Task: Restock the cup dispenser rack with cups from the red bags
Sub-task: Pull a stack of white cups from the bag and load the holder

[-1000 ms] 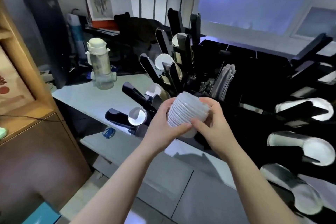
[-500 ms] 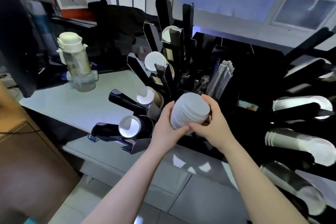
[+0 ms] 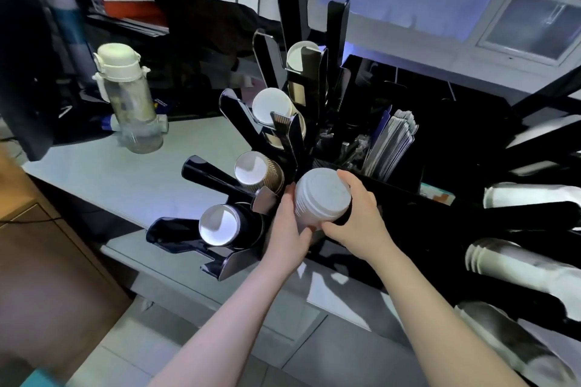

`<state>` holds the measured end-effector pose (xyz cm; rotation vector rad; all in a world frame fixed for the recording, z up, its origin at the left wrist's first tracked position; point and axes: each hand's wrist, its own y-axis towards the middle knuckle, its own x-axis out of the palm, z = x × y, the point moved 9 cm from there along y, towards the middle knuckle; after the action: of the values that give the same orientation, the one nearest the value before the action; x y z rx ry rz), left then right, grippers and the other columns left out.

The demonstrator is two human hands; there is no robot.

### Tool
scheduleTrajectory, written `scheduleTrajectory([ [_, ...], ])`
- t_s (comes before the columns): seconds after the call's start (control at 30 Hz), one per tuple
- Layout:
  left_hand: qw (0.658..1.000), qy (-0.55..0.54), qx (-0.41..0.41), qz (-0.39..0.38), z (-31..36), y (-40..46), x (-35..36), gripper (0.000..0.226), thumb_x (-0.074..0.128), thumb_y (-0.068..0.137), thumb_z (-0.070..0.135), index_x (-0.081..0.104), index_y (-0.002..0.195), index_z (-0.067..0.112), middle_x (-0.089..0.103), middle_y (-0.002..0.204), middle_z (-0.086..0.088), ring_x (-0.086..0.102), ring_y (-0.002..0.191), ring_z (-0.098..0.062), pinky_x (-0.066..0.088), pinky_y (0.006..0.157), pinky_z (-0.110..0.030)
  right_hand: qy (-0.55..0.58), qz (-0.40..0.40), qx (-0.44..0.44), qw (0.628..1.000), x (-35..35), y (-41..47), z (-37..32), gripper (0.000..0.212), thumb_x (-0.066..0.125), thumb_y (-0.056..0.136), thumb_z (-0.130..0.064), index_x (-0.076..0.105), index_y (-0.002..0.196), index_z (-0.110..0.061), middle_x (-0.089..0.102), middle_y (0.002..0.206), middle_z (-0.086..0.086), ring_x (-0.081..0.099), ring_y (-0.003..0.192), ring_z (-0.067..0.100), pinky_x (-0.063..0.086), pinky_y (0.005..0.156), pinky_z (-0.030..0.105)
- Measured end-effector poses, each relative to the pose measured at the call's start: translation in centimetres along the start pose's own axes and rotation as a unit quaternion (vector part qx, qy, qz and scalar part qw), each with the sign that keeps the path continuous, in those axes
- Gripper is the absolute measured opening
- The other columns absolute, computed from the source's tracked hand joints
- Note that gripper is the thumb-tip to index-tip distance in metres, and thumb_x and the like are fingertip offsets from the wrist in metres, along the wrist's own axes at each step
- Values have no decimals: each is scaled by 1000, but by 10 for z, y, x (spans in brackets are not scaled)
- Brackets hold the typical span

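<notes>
Pale table (image 3: 94, 179), centre left of frame, carrying black cup dispenser rack (image 3: 239, 122). Stack of white cups (image 3: 320, 198), frame centre, just right of the rack: left hand (image 3: 287, 231) grips its left side, right hand (image 3: 358, 220) curls round its right.

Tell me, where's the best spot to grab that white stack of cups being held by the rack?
Probably around its ribbed sides, one hand from each side, as the left hand and right hand do now. The stack of cups is round and lies tilted, its flat closed end facing up toward the camera, so that end offers little to grip; the rims along the sides give fingers purchase.
</notes>
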<state>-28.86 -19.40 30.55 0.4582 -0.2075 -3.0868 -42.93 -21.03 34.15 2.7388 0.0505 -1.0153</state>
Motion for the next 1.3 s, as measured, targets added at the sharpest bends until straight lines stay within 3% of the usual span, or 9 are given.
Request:
scheduleTrajectory([
  [0.13, 996, 81, 13, 26, -5, 1, 6, 84, 62, 79, 0, 19, 150, 11, 34, 149, -7, 29, 139, -20, 22, 112, -24, -49, 0, -20, 999, -1, 0, 4, 90, 72, 66, -16, 28, 144, -28, 33, 138, -13, 23, 112, 2, 23, 95, 24],
  [0.23, 988, 149, 28, 34, -8, 2, 11, 84, 66, 80, 10, 19, 150, 11, 31, 151, -8, 24, 140, -24, 22, 114, -32, -88, 3, -34, 996, -1, -1, 7, 89, 70, 68, -19, 27, 145, -26, 30, 142, -14, 20, 112, 0, 23, 99, 26],
  [0.37, 982, 180, 37, 36, -10, 3, 11, 84, 67, 81, 14, 19, 150, 9, 32, 151, -9, 27, 139, -23, 21, 112, -30, -127, 9, -44, 991, 2, 0, 6, 90, 68, 71, -21, 23, 149, -22, 21, 148, -13, 16, 127, 8, 20, 107, 29],
  [0.53, 983, 175, 51, 21, -11, 3, 11, 86, 68, 81, 11, 17, 150, 8, 27, 154, -10, 24, 141, -24, 11, 110, -19, -129, -1, -54, 990, 4, 1, 4, 78, 66, 73, -19, 30, 140, -41, 18, 155, -8, 18, 133, 14, 21, 106, 32],
  [0.63, 983, 173, 61, 16, -11, 3, 11, 87, 69, 79, 9, 18, 150, 8, 29, 153, -11, 25, 140, -23, 9, 107, -14, -134, -10, -56, 989, 6, 0, 5, 68, 64, 75, -17, 38, 133, -40, 15, 157, -9, 21, 135, 16, 25, 107, 34],
  [0.77, 983, 163, 78, 14, -10, 2, 12, 85, 68, 80, 11, 21, 150, 11, 25, 155, -10, 15, 142, -9, 6, 105, -7, -154, 4, -56, 986, 5, 1, 4, 68, 64, 73, -17, 42, 135, -34, 23, 155, -11, 25, 135, 20, 26, 110, 40],
  [0.87, 984, 161, 81, 4, -12, 2, 12, 81, 67, 80, 9, 26, 149, 15, 6, 160, -10, -2, 134, 7, 0, 99, 4, -166, 21, -60, 984, 5, 0, 2, 63, 65, 72, -18, 47, 130, -32, 30, 150, -12, 27, 129, 19, 22, 102, 36],
  [1.0, 982, 178, 65, -1, -16, 1, 12, 74, 66, 82, 9, 32, 148, 14, -6, 160, -5, 4, 142, -3, 2, 99, 3, -214, -1, -67, 974, 15, 0, 3, 59, 64, 74, -18, 49, 129, -31, 32, 149, -10, 23, 130, 17, 19, 102, 36],
  [1.3, 985, 165, 45, 13, -19, -7, 11, 78, 59, 84, 1, 17, 149, 2, 7, 159, -11, 3, 147, -13, -4, 102, 2, -267, 3, -73, 961, 27, -2, 4, 52, 71, 77, -22, 55, 127, -26, 44, 139, -6, 32, 118, 23, 25, 92, 37],
])
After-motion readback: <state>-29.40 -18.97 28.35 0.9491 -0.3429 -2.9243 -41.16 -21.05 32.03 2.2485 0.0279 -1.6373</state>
